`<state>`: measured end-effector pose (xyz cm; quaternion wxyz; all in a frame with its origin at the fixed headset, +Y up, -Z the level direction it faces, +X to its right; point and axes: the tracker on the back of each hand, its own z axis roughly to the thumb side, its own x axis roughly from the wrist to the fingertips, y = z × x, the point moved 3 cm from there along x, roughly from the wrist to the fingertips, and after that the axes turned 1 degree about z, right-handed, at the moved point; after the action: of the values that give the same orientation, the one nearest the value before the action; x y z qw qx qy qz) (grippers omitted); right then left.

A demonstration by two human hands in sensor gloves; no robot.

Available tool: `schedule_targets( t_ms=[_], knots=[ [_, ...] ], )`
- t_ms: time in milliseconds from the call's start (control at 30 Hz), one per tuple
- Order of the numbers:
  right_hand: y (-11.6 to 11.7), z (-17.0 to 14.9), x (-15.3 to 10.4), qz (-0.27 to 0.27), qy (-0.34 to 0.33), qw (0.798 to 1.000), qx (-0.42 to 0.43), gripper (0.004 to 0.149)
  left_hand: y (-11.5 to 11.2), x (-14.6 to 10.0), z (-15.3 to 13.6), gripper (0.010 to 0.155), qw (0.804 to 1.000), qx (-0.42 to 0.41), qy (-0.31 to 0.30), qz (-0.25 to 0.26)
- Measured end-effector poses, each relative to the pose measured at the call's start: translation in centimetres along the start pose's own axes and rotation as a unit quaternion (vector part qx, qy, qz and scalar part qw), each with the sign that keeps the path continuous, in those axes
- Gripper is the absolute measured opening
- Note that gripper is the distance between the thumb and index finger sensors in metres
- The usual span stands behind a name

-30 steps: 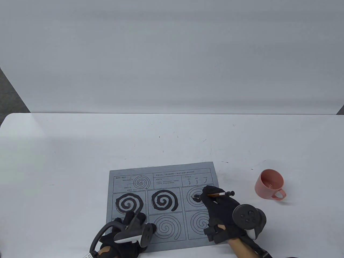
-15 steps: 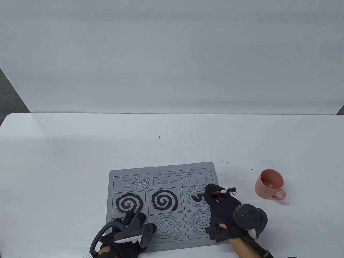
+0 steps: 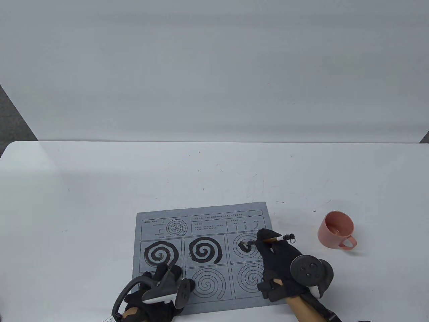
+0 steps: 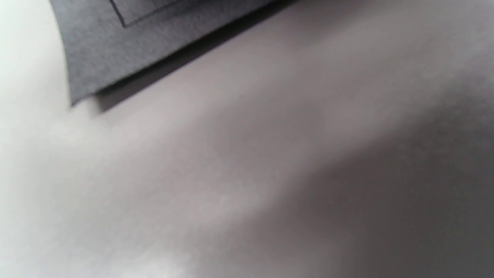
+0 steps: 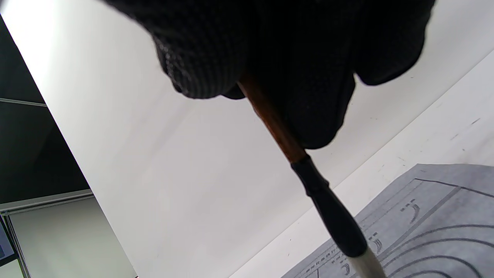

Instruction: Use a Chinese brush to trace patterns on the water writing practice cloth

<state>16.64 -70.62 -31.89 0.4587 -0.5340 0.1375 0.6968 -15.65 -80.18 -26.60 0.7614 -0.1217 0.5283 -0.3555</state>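
A grey water writing cloth point(image 3: 187, 228) lies near the table's front edge, printed with spiral outlines. The two left spirals of its upper row are painted black; the third point(image 3: 246, 246) has a short black stroke at its centre. My right hand point(image 3: 268, 248) grips the Chinese brush point(image 3: 278, 238), tip down on that third spiral. In the right wrist view the gloved fingers point(image 5: 270, 50) hold the brown shaft point(image 5: 274, 121) above its black ferrule. My left hand point(image 3: 157, 285) rests on the cloth's front left corner, fingers under the tracker. The left wrist view shows only a cloth corner point(image 4: 100, 58).
A pink cup point(image 3: 336, 234) stands on the white table point(image 3: 100, 188) to the right of the cloth, handle toward the front right. A white backdrop rises behind the table. Unpainted spirals point(image 3: 209, 283) fill the cloth's lower row.
The right hand has shifted a little up and right, the brush end swinging with it. The black stroke at the third spiral's centre has grown. The left hand has not moved.
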Motion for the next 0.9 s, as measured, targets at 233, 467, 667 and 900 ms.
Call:
schedule_targets(
  t_ms=[233, 467, 667, 900],
  knots=[
    [0.03, 0.02, 0.01, 0.001, -0.003, 1.0, -0.001, 0.035, 0.0, 0.0, 0.0, 0.074, 1.0, 0.0, 0.0, 0.0],
    [0.04, 0.01, 0.01, 0.002, -0.006, 1.0, -0.007, 0.035, 0.0, 0.0, 0.0, 0.074, 1.0, 0.0, 0.0, 0.0],
    [-0.05, -0.01, 0.04, -0.001, -0.006, 1.0, -0.017, 0.035, 0.0, 0.0, 0.0, 0.074, 1.0, 0.0, 0.0, 0.0],
    [-0.14, -0.44, 0.14, -0.001, 0.003, 1.0, -0.016, 0.034, 0.0, 0.0, 0.0, 0.074, 1.0, 0.0, 0.0, 0.0]
  ],
)
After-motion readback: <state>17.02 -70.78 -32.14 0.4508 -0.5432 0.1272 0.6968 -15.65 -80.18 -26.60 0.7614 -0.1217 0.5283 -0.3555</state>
